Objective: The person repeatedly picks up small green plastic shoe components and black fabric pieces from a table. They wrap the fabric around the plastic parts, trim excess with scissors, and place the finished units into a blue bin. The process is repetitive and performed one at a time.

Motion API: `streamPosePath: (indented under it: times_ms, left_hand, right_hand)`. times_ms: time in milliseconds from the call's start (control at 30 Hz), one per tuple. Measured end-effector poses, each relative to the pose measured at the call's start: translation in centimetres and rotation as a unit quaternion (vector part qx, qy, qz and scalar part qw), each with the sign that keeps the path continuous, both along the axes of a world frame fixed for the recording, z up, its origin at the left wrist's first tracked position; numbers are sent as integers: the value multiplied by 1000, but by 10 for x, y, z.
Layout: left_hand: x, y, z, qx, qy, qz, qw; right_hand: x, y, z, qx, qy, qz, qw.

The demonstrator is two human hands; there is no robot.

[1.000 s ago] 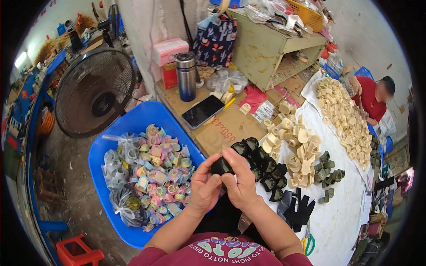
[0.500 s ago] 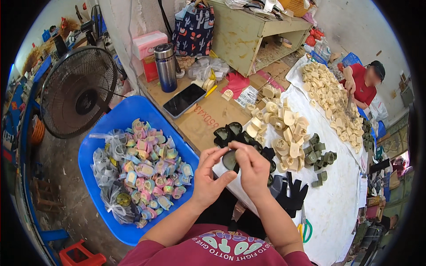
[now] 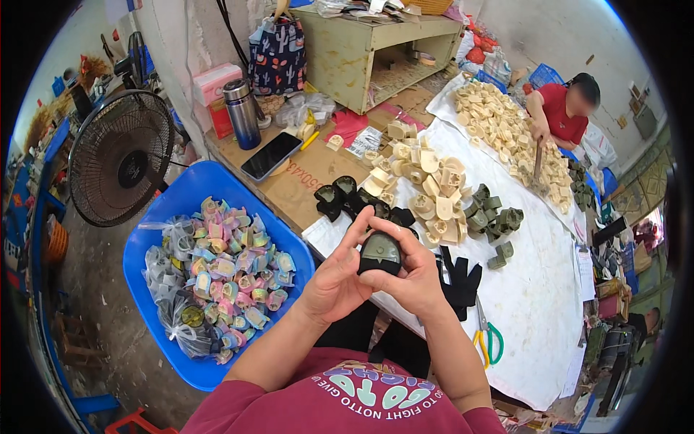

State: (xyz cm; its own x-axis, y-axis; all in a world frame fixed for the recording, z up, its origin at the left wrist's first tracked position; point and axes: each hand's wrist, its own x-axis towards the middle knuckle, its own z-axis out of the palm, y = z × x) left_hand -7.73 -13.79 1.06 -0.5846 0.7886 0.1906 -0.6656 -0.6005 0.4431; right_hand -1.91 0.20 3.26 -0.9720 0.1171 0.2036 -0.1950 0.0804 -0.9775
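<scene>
Between my hands is a dark olive-green rounded shell (image 3: 381, 248) with a small raised dot and a black band along its lower edge. My right hand (image 3: 413, 276) grips it, thumb across the bottom and fingers curled over the top right. Along its left side lie the long, straight fingers of my left hand (image 3: 336, 283), bracing it. Just beyond my fingertips sit several black cupped pieces (image 3: 345, 192), partly hidden by my hands. To the right of my right hand, black fabric strips (image 3: 460, 286) lie on the white sheet (image 3: 531, 318).
A blue tub (image 3: 137, 278) of pastel moulded pieces (image 3: 238, 264) stands at left. Cream pieces (image 3: 432, 184) and olive-green pieces (image 3: 495, 213) are heaped ahead. Scissors (image 3: 489, 336) lie at right, a phone (image 3: 271, 157) and bottle (image 3: 241, 116) farther off. A co-worker (image 3: 567, 112) handles the far cream pile.
The shell has turned so its broad rounded face shows, and my right hand's fingers now wrap its top and side. My view has shifted, moving the table contents leftward in the picture.
</scene>
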Motion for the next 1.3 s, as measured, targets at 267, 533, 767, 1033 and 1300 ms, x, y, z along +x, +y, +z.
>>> streamPosePath:
  times_ms: [267, 533, 767, 1033, 1300]
  left_hand:
    - [-3, -15, 8, -88, 9, 49, 995]
    - [-19, -34, 1, -100, -31, 158, 982]
    - [-29, -18, -4, -91, 17, 230, 969]
    - [-39, -8, -23, -216, 8, 271, 938]
    - [-61, -16, -11, -182, -128, 118, 968]
  right_hand:
    - [-22, -4, -4, 189, 117, 30, 974]
    - [-53, -33, -15, 63, 120, 39, 990]
    - [-58, -43, -27, 30, 53, -60, 996]
    - [-64, -39, -37, 25, -11, -49, 998]
    - [-69, -24, -29, 283, 109, -24, 953]
